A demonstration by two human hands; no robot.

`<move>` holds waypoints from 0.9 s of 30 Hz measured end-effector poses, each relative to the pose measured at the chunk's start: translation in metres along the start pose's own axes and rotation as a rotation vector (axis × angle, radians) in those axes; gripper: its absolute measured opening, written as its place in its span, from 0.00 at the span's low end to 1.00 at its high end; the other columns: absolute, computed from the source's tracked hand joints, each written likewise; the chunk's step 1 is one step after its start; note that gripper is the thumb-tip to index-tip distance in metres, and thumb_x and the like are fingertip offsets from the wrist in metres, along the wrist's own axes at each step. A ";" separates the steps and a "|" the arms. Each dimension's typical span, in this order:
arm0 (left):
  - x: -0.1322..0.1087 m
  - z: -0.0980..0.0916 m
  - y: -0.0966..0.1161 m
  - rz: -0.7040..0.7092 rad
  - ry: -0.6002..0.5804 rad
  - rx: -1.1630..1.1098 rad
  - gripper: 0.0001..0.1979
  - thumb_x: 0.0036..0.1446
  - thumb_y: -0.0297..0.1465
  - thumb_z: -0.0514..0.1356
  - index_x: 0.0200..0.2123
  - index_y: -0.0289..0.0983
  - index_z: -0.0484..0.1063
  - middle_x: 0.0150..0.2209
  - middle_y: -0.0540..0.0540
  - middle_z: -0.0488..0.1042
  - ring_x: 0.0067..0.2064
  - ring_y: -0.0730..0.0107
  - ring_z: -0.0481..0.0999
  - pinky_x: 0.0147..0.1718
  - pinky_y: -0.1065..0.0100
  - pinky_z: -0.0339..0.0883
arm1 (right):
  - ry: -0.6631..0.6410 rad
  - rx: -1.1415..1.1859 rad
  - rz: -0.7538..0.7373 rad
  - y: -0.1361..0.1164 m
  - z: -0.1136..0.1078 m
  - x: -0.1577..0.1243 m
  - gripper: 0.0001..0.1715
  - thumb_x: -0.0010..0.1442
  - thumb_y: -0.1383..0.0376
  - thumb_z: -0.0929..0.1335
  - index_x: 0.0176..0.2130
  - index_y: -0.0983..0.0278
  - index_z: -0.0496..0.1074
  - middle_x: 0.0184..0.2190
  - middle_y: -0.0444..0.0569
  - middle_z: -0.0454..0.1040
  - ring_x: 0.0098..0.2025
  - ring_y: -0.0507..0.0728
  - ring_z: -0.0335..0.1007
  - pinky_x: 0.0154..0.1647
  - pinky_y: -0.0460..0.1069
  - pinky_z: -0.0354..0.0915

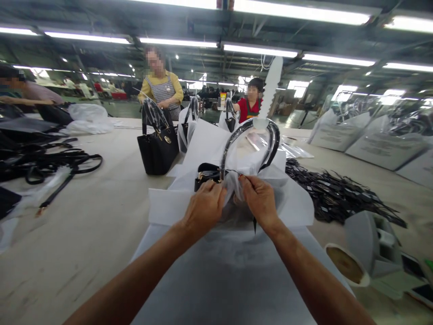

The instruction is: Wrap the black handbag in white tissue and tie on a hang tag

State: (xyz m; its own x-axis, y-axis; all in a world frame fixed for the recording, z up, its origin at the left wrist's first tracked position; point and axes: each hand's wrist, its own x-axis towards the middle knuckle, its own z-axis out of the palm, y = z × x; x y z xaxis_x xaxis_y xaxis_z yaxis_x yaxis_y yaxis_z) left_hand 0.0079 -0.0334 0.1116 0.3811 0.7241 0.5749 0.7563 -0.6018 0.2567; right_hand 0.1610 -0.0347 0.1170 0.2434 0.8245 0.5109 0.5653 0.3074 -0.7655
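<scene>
In front of me stands a black handbag (202,178), largely covered by translucent white wrapping (233,187). Its upright handles (233,137) are sleeved in clear plastic. My left hand (205,203) is closed on the wrapping beside the handle's base; its fingertips are partly hidden. My right hand (260,198) pinches a thin black cord (232,170) that runs across from the handle. A dark pointed tip hangs below my right hand; I cannot tell what it belongs to. White sheets (169,205) lie around and under the bag.
Another black handbag (158,151) stands behind on the left. Black straps (64,162) lie at far left, a heap of black tags or cords (331,189) at right. Nearby are a tape roll (347,266) and a grey dispenser (368,243). Co-workers stand across the table.
</scene>
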 end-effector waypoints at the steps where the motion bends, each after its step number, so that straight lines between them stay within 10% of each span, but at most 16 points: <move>1: 0.006 -0.004 -0.004 -0.043 0.050 -0.054 0.15 0.63 0.28 0.47 0.40 0.31 0.72 0.39 0.39 0.73 0.42 0.63 0.72 0.43 0.63 0.67 | 0.001 -0.070 -0.024 -0.001 0.003 0.003 0.18 0.59 0.57 0.62 0.28 0.64 0.74 0.20 0.45 0.71 0.24 0.52 0.64 0.29 0.47 0.55; 14: 0.064 -0.003 -0.030 -0.276 -0.060 -0.836 0.13 0.48 0.23 0.54 0.38 0.35 0.72 0.25 0.53 0.70 0.23 0.78 0.69 0.27 0.75 0.65 | -0.064 -0.604 -0.154 -0.021 0.015 0.016 0.14 0.64 0.61 0.61 0.37 0.63 0.73 0.28 0.50 0.77 0.32 0.57 0.72 0.30 0.48 0.53; 27: 0.066 0.000 -0.036 -0.242 -0.132 -0.761 0.05 0.47 0.23 0.52 0.25 0.35 0.67 0.19 0.54 0.67 0.21 0.78 0.67 0.22 0.77 0.61 | -0.195 -0.628 -0.123 -0.025 0.020 0.027 0.14 0.63 0.64 0.61 0.36 0.64 0.75 0.32 0.52 0.78 0.34 0.56 0.73 0.32 0.47 0.55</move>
State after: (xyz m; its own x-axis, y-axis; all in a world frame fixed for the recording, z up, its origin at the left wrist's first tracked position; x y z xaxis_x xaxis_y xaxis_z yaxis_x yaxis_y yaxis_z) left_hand 0.0061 0.0359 0.1400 0.3488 0.8690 0.3511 0.2745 -0.4529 0.8483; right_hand 0.1376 -0.0103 0.1421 0.0342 0.8900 0.4547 0.9457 0.1182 -0.3027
